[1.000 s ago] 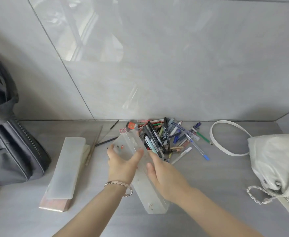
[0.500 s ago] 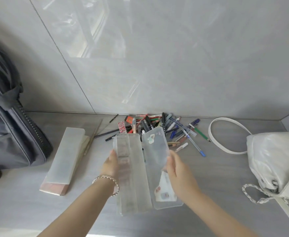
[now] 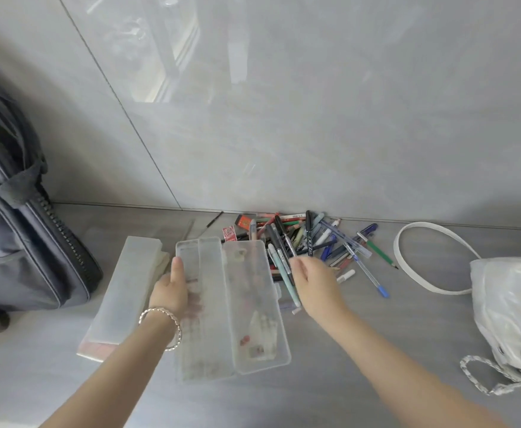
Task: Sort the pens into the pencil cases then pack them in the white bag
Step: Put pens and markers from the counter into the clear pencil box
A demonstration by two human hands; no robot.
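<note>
Grey zippered bag [image 3: 21,242], far left

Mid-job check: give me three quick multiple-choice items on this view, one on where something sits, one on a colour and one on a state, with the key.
1. Where does the white bag lie relative to the pen pile?
A) to its left
B) to its right
C) on top of it

2. What colour is the large zipped bag at the left edge?
A) dark grey
B) red
C) yellow

3. What state is the pencil case that the left hand holds?
A) lid open
B) lid shut
C) packed inside the white bag

Key:
1 B: the white bag sits at the right edge, beyond the pens.
2 A: its fabric is dark grey, with a black zip.
3 A: lid and tray lie spread side by side.
</note>
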